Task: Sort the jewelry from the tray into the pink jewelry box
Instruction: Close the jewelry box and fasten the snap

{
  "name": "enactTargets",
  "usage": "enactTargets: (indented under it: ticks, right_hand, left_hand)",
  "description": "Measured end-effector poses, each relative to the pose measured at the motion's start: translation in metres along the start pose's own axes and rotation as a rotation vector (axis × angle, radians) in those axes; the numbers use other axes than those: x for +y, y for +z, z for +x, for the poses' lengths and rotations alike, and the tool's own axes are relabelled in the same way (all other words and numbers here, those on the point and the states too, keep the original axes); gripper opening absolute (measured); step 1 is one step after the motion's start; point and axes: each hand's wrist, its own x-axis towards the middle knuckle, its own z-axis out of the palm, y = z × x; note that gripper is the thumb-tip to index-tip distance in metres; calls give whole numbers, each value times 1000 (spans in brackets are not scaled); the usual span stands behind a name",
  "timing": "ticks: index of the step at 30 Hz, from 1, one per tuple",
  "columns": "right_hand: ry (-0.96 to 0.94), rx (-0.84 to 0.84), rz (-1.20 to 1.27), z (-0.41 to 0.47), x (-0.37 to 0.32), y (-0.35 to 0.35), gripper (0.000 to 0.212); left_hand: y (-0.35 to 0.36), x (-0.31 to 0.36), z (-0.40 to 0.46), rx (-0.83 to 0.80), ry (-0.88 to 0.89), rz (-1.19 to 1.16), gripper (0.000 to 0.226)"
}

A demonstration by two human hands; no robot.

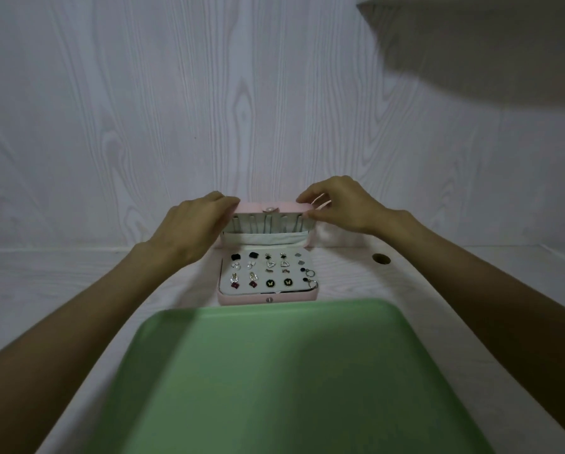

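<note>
White wood-grain panels back the pale table (78,283) where the pink jewelry box (268,294) sits open, just beyond the green tray (274,371), which shows no jewelry that I can see. Earrings (268,273) fill the box's padded base. My left hand (189,224) and right hand (343,208) each grip an end of the raised lid (268,208), fingers curled over its top edge. Its long axis runs left to right between my hands, so I judge closing means tipping it toward me, both hands equally near.
</note>
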Motion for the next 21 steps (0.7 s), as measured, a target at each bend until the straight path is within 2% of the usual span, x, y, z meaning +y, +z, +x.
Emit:
enactTargets:
  ticks: [8, 17, 21]
  right_hand:
    - [-42, -37, -147, -40, -15, 15, 35]
    - [-138, 140, -391, -93, -19, 68, 31]
    - [-174, 190, -403, -101, -16, 78, 28]
  left_hand:
    - [-8, 13, -38, -29, 29, -49, 26]
    - [14, 30, -88, 23, -11, -54, 21]
    - [25, 26, -96, 35, 20, -50, 31]
